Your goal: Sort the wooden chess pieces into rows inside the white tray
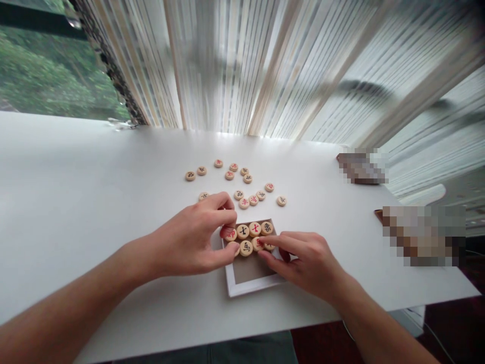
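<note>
A shallow white-rimmed box [231, 285] with a grey-brown floor lies on the table. Two rows of round wooden xiangqi pieces [243, 232] fill its far part, marked with red or black characters. At the box's left side, my left hand [200, 235] curls its fingers over the end of the far row. Its thumb presses the left end piece of the near row, so these pieces are partly hidden. My right hand [306, 258] reaches in from the right, index finger and thumb closed at a red horse piece [257, 243]. A black piece beside it is partly covered.
Loose xiangqi pieces [244, 202] lie scattered on the white table [94, 202] beyond the box, one partly behind my left hand. Two blurred-out brown objects [359, 169] stand at the right. A striped curtain [227, 65] hangs along the table's far edge.
</note>
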### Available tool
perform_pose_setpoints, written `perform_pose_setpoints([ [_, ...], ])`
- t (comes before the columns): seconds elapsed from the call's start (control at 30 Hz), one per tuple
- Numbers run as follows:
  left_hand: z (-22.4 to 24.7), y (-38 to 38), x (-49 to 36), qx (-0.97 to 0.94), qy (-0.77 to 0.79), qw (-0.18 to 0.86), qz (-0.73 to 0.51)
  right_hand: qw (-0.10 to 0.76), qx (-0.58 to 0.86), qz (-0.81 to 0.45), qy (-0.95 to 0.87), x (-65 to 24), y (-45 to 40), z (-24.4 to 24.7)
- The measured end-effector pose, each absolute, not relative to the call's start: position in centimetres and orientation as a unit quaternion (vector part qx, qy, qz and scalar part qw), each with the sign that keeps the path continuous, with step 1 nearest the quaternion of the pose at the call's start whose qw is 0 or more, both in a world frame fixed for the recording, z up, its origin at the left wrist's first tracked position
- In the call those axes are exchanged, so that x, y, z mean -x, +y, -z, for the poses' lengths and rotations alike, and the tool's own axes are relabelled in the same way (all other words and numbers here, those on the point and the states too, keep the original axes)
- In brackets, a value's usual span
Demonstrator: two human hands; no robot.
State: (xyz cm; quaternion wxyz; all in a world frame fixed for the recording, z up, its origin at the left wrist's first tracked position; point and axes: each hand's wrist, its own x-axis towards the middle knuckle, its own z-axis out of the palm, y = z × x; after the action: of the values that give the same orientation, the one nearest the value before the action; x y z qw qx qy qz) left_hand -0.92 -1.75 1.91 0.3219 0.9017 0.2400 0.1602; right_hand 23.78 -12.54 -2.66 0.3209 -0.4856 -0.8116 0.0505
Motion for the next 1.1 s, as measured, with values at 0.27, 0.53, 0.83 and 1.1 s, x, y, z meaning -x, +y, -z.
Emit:
perform_pose_setpoints([
  [0.27,-1.7,-1.5,1.1,-0.906,0.234,0.302,-0.181,0.339,0.489,-0.046,-0.803,-24.1,-12.5,2.2],
  [0.53,0.1,0.8,1.4,-0.890,0.291,0.191,-0.296,0.354,0.553,-0.018,-0.754,-26.3,-12.0,-1.2],
  [0.83,1.0,2.8,2.6,-0.854,0.358,0.125,-0.356,0.455,0.627,-0.050,-0.630,-27.9,-1.3,-3.0],
  [1.1,1.3,3.6,2.8,-0.847,0.381,0.111,-0.355,0.305,0.568,-0.122,-0.755,-28.3,-0.9,1.3],
])
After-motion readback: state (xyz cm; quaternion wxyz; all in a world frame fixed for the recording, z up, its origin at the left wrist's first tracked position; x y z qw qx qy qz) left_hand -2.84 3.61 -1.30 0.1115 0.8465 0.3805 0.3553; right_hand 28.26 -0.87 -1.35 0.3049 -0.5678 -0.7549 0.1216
